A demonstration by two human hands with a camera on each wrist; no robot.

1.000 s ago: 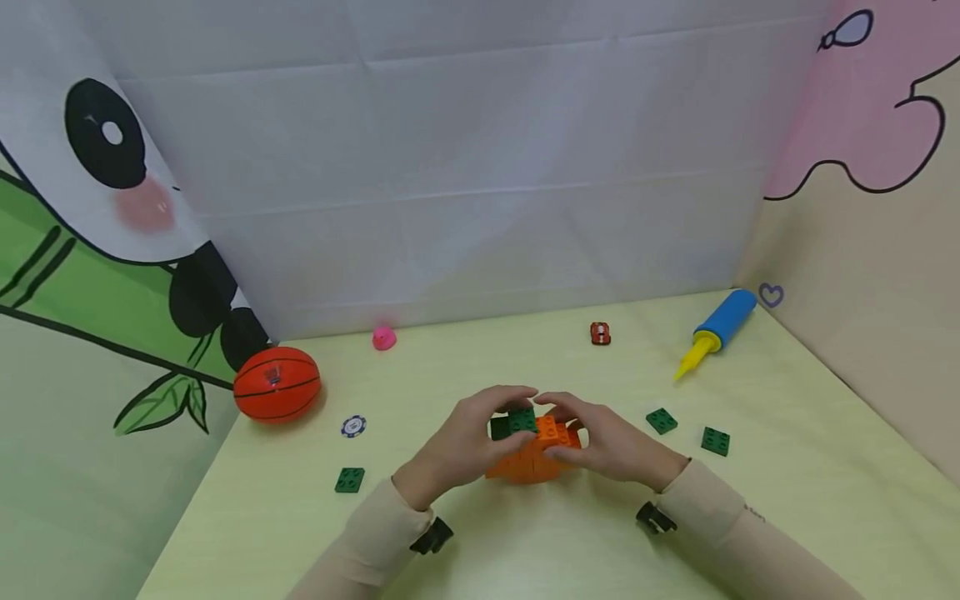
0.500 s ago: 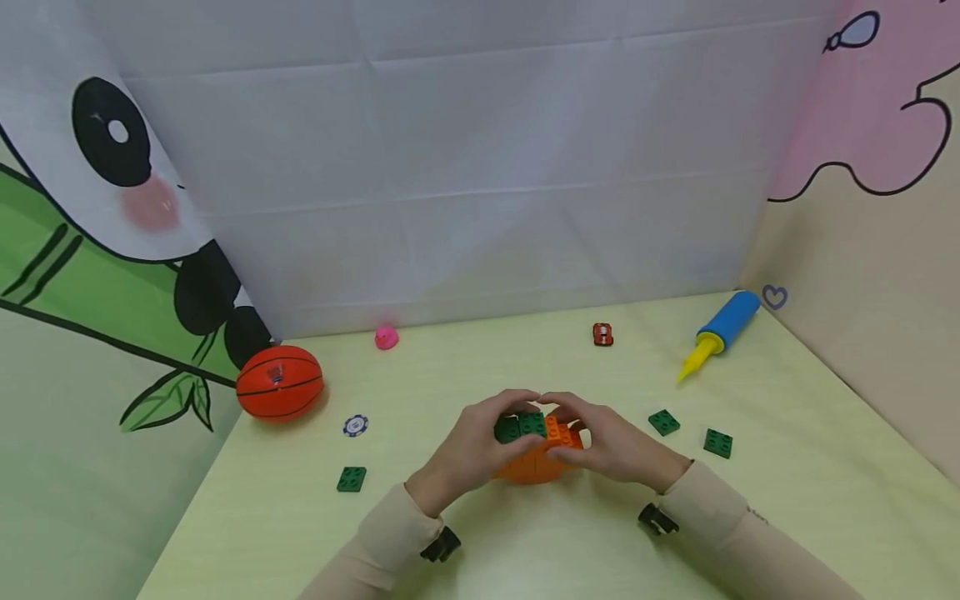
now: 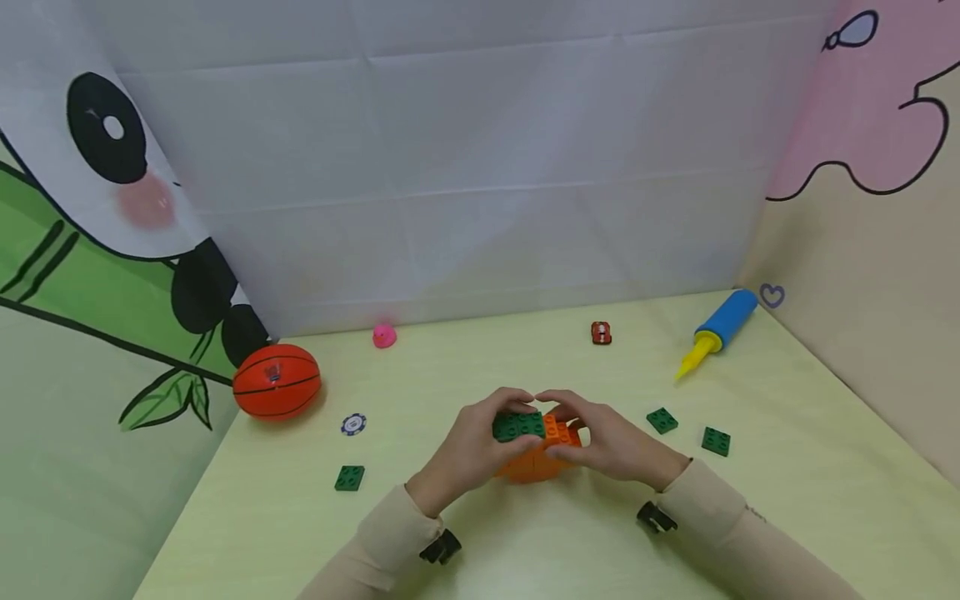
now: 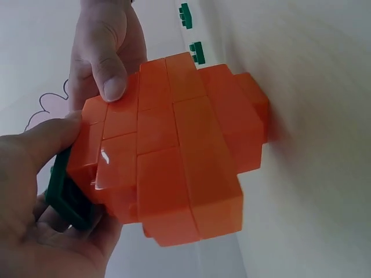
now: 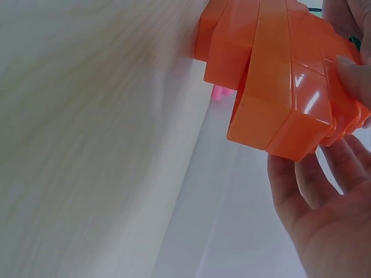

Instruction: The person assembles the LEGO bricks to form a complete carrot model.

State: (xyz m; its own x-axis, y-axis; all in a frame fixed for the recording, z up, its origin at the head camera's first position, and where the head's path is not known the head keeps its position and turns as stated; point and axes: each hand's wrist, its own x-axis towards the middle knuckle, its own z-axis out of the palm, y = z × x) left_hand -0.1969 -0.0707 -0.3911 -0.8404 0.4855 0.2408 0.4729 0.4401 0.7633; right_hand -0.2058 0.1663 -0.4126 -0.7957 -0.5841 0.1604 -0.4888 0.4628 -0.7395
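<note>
A stepped build of orange toy bricks (image 3: 531,465) stands on the table between both hands. Green studded pieces (image 3: 517,426) cover the left part of its top; orange studs show to the right. My left hand (image 3: 474,437) pinches the green pieces, thumb at the near side and fingers behind. In the left wrist view, a green piece (image 4: 71,197) juts past the orange bricks' edge. My right hand (image 3: 611,442) grips the build's right side, thumb in front and fingers behind, partly hidden. The fingertips of both hands nearly meet above the top.
A loose green brick (image 3: 349,478) lies at left, two more (image 3: 662,420) at right. Around them are a poker chip (image 3: 353,424), a red ball (image 3: 277,382), a pink toy (image 3: 384,336), a red toy car (image 3: 601,332) and a blue-yellow pump (image 3: 717,333).
My left hand has shifted slightly right. The green pieces, uneven in tilt earlier, now lie level side by side on the orange build. My right hand has kept its grip.
</note>
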